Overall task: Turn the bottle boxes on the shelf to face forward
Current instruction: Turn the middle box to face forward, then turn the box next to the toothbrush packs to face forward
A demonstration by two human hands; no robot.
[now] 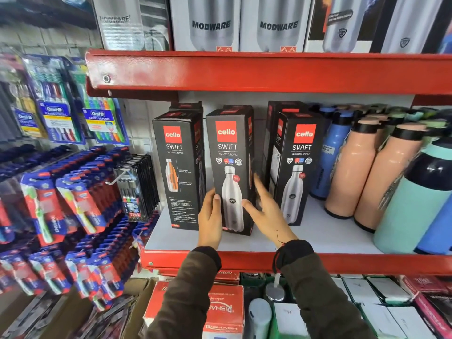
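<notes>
Three black Cello Swift bottle boxes stand upright on the white shelf board (318, 237). The left box (179, 167) shows a side panel with small print and an orange bottle picture. The middle box (230, 165) and the right box (297, 165) show their front with a steel bottle. More black boxes stand behind them. My left hand (210, 220) grips the lower left edge of the middle box, thumb on its front. My right hand (266, 206) is blurred, fingers spread, at the box's lower right corner; whether it touches is unclear.
Loose peach, blue and mint bottles (352, 165) crowd the shelf's right side. A red shelf lip (244, 72) hangs overhead with Modware boxes (210, 23) above it. Toothbrush packs (80, 206) hang at the left. Cartons (220, 309) fill the level below.
</notes>
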